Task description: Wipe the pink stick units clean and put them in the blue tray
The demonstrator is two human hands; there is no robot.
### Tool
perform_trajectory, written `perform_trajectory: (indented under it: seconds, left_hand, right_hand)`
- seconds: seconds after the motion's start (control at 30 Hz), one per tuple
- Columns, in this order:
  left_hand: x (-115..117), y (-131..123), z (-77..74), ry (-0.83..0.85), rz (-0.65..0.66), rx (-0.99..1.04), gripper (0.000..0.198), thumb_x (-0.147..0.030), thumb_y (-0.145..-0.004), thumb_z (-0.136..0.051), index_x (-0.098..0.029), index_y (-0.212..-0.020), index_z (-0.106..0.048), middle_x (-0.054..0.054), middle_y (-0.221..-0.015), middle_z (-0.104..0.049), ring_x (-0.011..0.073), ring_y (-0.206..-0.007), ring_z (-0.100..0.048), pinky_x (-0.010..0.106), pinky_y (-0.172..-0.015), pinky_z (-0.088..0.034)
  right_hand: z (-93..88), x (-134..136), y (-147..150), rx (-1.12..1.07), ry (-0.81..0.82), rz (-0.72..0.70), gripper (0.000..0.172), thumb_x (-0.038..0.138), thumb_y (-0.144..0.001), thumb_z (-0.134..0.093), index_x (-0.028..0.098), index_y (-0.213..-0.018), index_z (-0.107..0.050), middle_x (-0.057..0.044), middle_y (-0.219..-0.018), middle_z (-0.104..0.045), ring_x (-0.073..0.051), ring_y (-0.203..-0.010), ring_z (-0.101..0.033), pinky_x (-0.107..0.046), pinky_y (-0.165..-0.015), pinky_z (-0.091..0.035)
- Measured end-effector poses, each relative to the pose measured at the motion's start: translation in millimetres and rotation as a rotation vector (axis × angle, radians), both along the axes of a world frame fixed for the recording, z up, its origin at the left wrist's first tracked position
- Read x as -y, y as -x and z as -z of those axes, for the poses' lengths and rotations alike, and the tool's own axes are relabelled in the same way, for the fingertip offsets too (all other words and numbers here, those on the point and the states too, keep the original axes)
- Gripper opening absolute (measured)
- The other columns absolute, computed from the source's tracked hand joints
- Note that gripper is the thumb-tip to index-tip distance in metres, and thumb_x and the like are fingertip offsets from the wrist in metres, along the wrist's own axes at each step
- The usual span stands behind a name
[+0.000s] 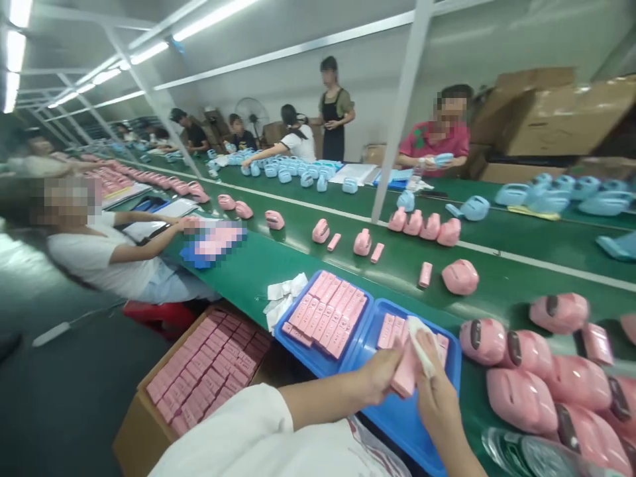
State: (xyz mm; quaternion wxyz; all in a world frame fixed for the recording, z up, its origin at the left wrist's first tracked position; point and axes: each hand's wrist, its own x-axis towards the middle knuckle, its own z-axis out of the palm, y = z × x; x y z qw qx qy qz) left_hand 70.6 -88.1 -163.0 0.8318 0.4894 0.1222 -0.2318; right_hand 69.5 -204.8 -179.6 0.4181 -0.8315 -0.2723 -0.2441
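My left hand (380,377) is closed round the lower part of a pink rectangular block (406,372) with its fingers. My right hand (436,387) holds a white cloth (422,341) against the upper right side of that block. Both hands are over a blue tray (390,427), where several similar pink blocks (391,326) lie at the far end. Left of it stands a second blue tray (318,364), filled with rows of pink blocks (328,311) that carry dark markings. Crumpled white cloths or tissues (284,295) lie beside that tray.
Below on the left is a cardboard box (130,424) full of pink blocks. Glossy pink housings (521,391) crowd the right side, near a clear plastic item (531,457). More housings line the green conveyor (308,205). A co-worker (89,245) sits at left; others work across the line.
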Motion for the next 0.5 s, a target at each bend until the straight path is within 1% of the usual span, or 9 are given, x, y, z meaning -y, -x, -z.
perform_trajectory:
  seconds: [0.03, 0.07, 0.13, 0.2, 0.27, 0.33, 0.4, 0.47, 0.5]
  left_hand:
    - [1, -1, 2.1, -0.046, -0.006, 0.049, 0.102, -0.094, -0.035, -0.051, -0.007, -0.087, -0.052, 0.003, -0.068, -0.045, 0.0061, -0.052, -0.040, 0.018, -0.048, -0.023]
    - [2, -2, 3.5, -0.094, -0.004, 0.121, 0.097, -0.092, -0.036, -0.054, -0.007, -0.082, -0.049, 0.002, -0.067, -0.043, 0.0041, -0.053, -0.037, 0.018, -0.050, -0.023]
    - [0, -6, 4.5, -0.245, 0.020, 0.255, 0.077, -0.081, -0.060, -0.055, -0.007, -0.082, -0.050, 0.003, -0.070, -0.044, 0.0041, -0.060, -0.036, 0.019, -0.056, -0.029]
    - [-5, -9, 4.3, -0.468, 0.028, 0.347, 0.053, -0.058, -0.083, -0.045, -0.007, -0.094, -0.057, 0.007, -0.083, -0.051, 0.0096, -0.076, -0.045, 0.024, -0.072, -0.039]
    - [-11, -10, 5.3, -0.707, 0.033, 0.365, 0.045, -0.043, -0.089, -0.036, -0.007, -0.105, -0.059, 0.012, -0.101, -0.051, 0.0158, -0.095, -0.047, 0.031, -0.093, -0.040]
    - [-17, -10, 10.2, -0.845, 0.047, 0.339, 0.049, -0.045, -0.090, -0.035, -0.005, -0.106, -0.059, 0.015, -0.112, -0.045, 0.0189, -0.104, -0.045, 0.035, -0.104, -0.036]
    - [-20, -9, 19.6, -0.879, 0.039, 0.327, 0.048, -0.047, -0.088, -0.039, -0.004, -0.096, -0.059, 0.015, -0.116, -0.041, 0.0183, -0.106, -0.044, 0.034, -0.106, -0.035]
    - [-20, -8, 31.4, -0.832, 0.014, 0.355, 0.043, -0.044, -0.087, -0.043, -0.004, -0.089, -0.059, 0.015, -0.118, -0.039, 0.0174, -0.113, -0.042, 0.029, -0.110, -0.032]
    - [-19, -7, 37.3, -0.785, 0.010, 0.363, 0.041, -0.042, -0.087, -0.045, -0.004, -0.092, -0.060, 0.015, -0.120, -0.039, 0.0170, -0.117, -0.040, 0.028, -0.112, -0.030]
  right_hand:
    - [-1.0, 0, -1, -0.188, -0.096, 0.060, 0.057, 0.040, -0.096, -0.033, 0.015, -0.147, -0.034, -0.009, -0.146, -0.032, -0.025, -0.139, -0.025, -0.045, -0.113, -0.028]
    - [-2.1, 0, -2, -0.396, -0.176, 0.133, 0.066, 0.051, -0.093, -0.033, 0.011, -0.145, -0.038, -0.012, -0.145, -0.034, -0.028, -0.138, -0.028, -0.047, -0.112, -0.028]
    - [-1.8, 0, -1, -0.783, -0.238, 0.292, 0.083, 0.068, -0.084, -0.034, 0.008, -0.140, -0.045, -0.016, -0.139, -0.041, -0.034, -0.134, -0.033, -0.049, -0.111, -0.030]
    - [5.4, 1, 3, -1.024, -0.265, 0.377, 0.081, 0.069, -0.080, -0.038, 0.011, -0.135, -0.048, -0.017, -0.132, -0.048, -0.036, -0.131, -0.037, -0.049, -0.111, -0.031]
    - [18.4, 1, 7, -1.132, -0.318, 0.353, 0.073, 0.065, -0.079, -0.042, 0.014, -0.132, -0.049, -0.016, -0.129, -0.050, -0.034, -0.129, -0.041, -0.045, -0.107, -0.037]
    - [30.9, -2, 10, -1.200, -0.453, 0.256, 0.071, 0.064, -0.078, -0.045, 0.015, -0.130, -0.047, -0.014, -0.128, -0.051, -0.030, -0.125, -0.046, -0.039, -0.095, -0.049]
    - [37.0, -7, 12, -1.308, -0.709, 0.148, 0.074, 0.065, -0.073, -0.055, 0.017, -0.129, -0.044, -0.012, -0.129, -0.051, -0.027, -0.124, -0.047, -0.032, -0.080, -0.055]
    - [35.9, -12, 10, -1.392, -0.983, 0.060, 0.083, 0.060, -0.063, -0.070, 0.020, -0.129, -0.041, -0.009, -0.131, -0.050, -0.026, -0.129, -0.043, -0.027, -0.075, -0.056]
    - [33.8, -14, 9, -1.405, -1.070, 0.040, 0.085, 0.057, -0.059, -0.075, 0.021, -0.129, -0.042, -0.007, -0.132, -0.049, -0.025, -0.130, -0.041, -0.026, -0.075, -0.056]
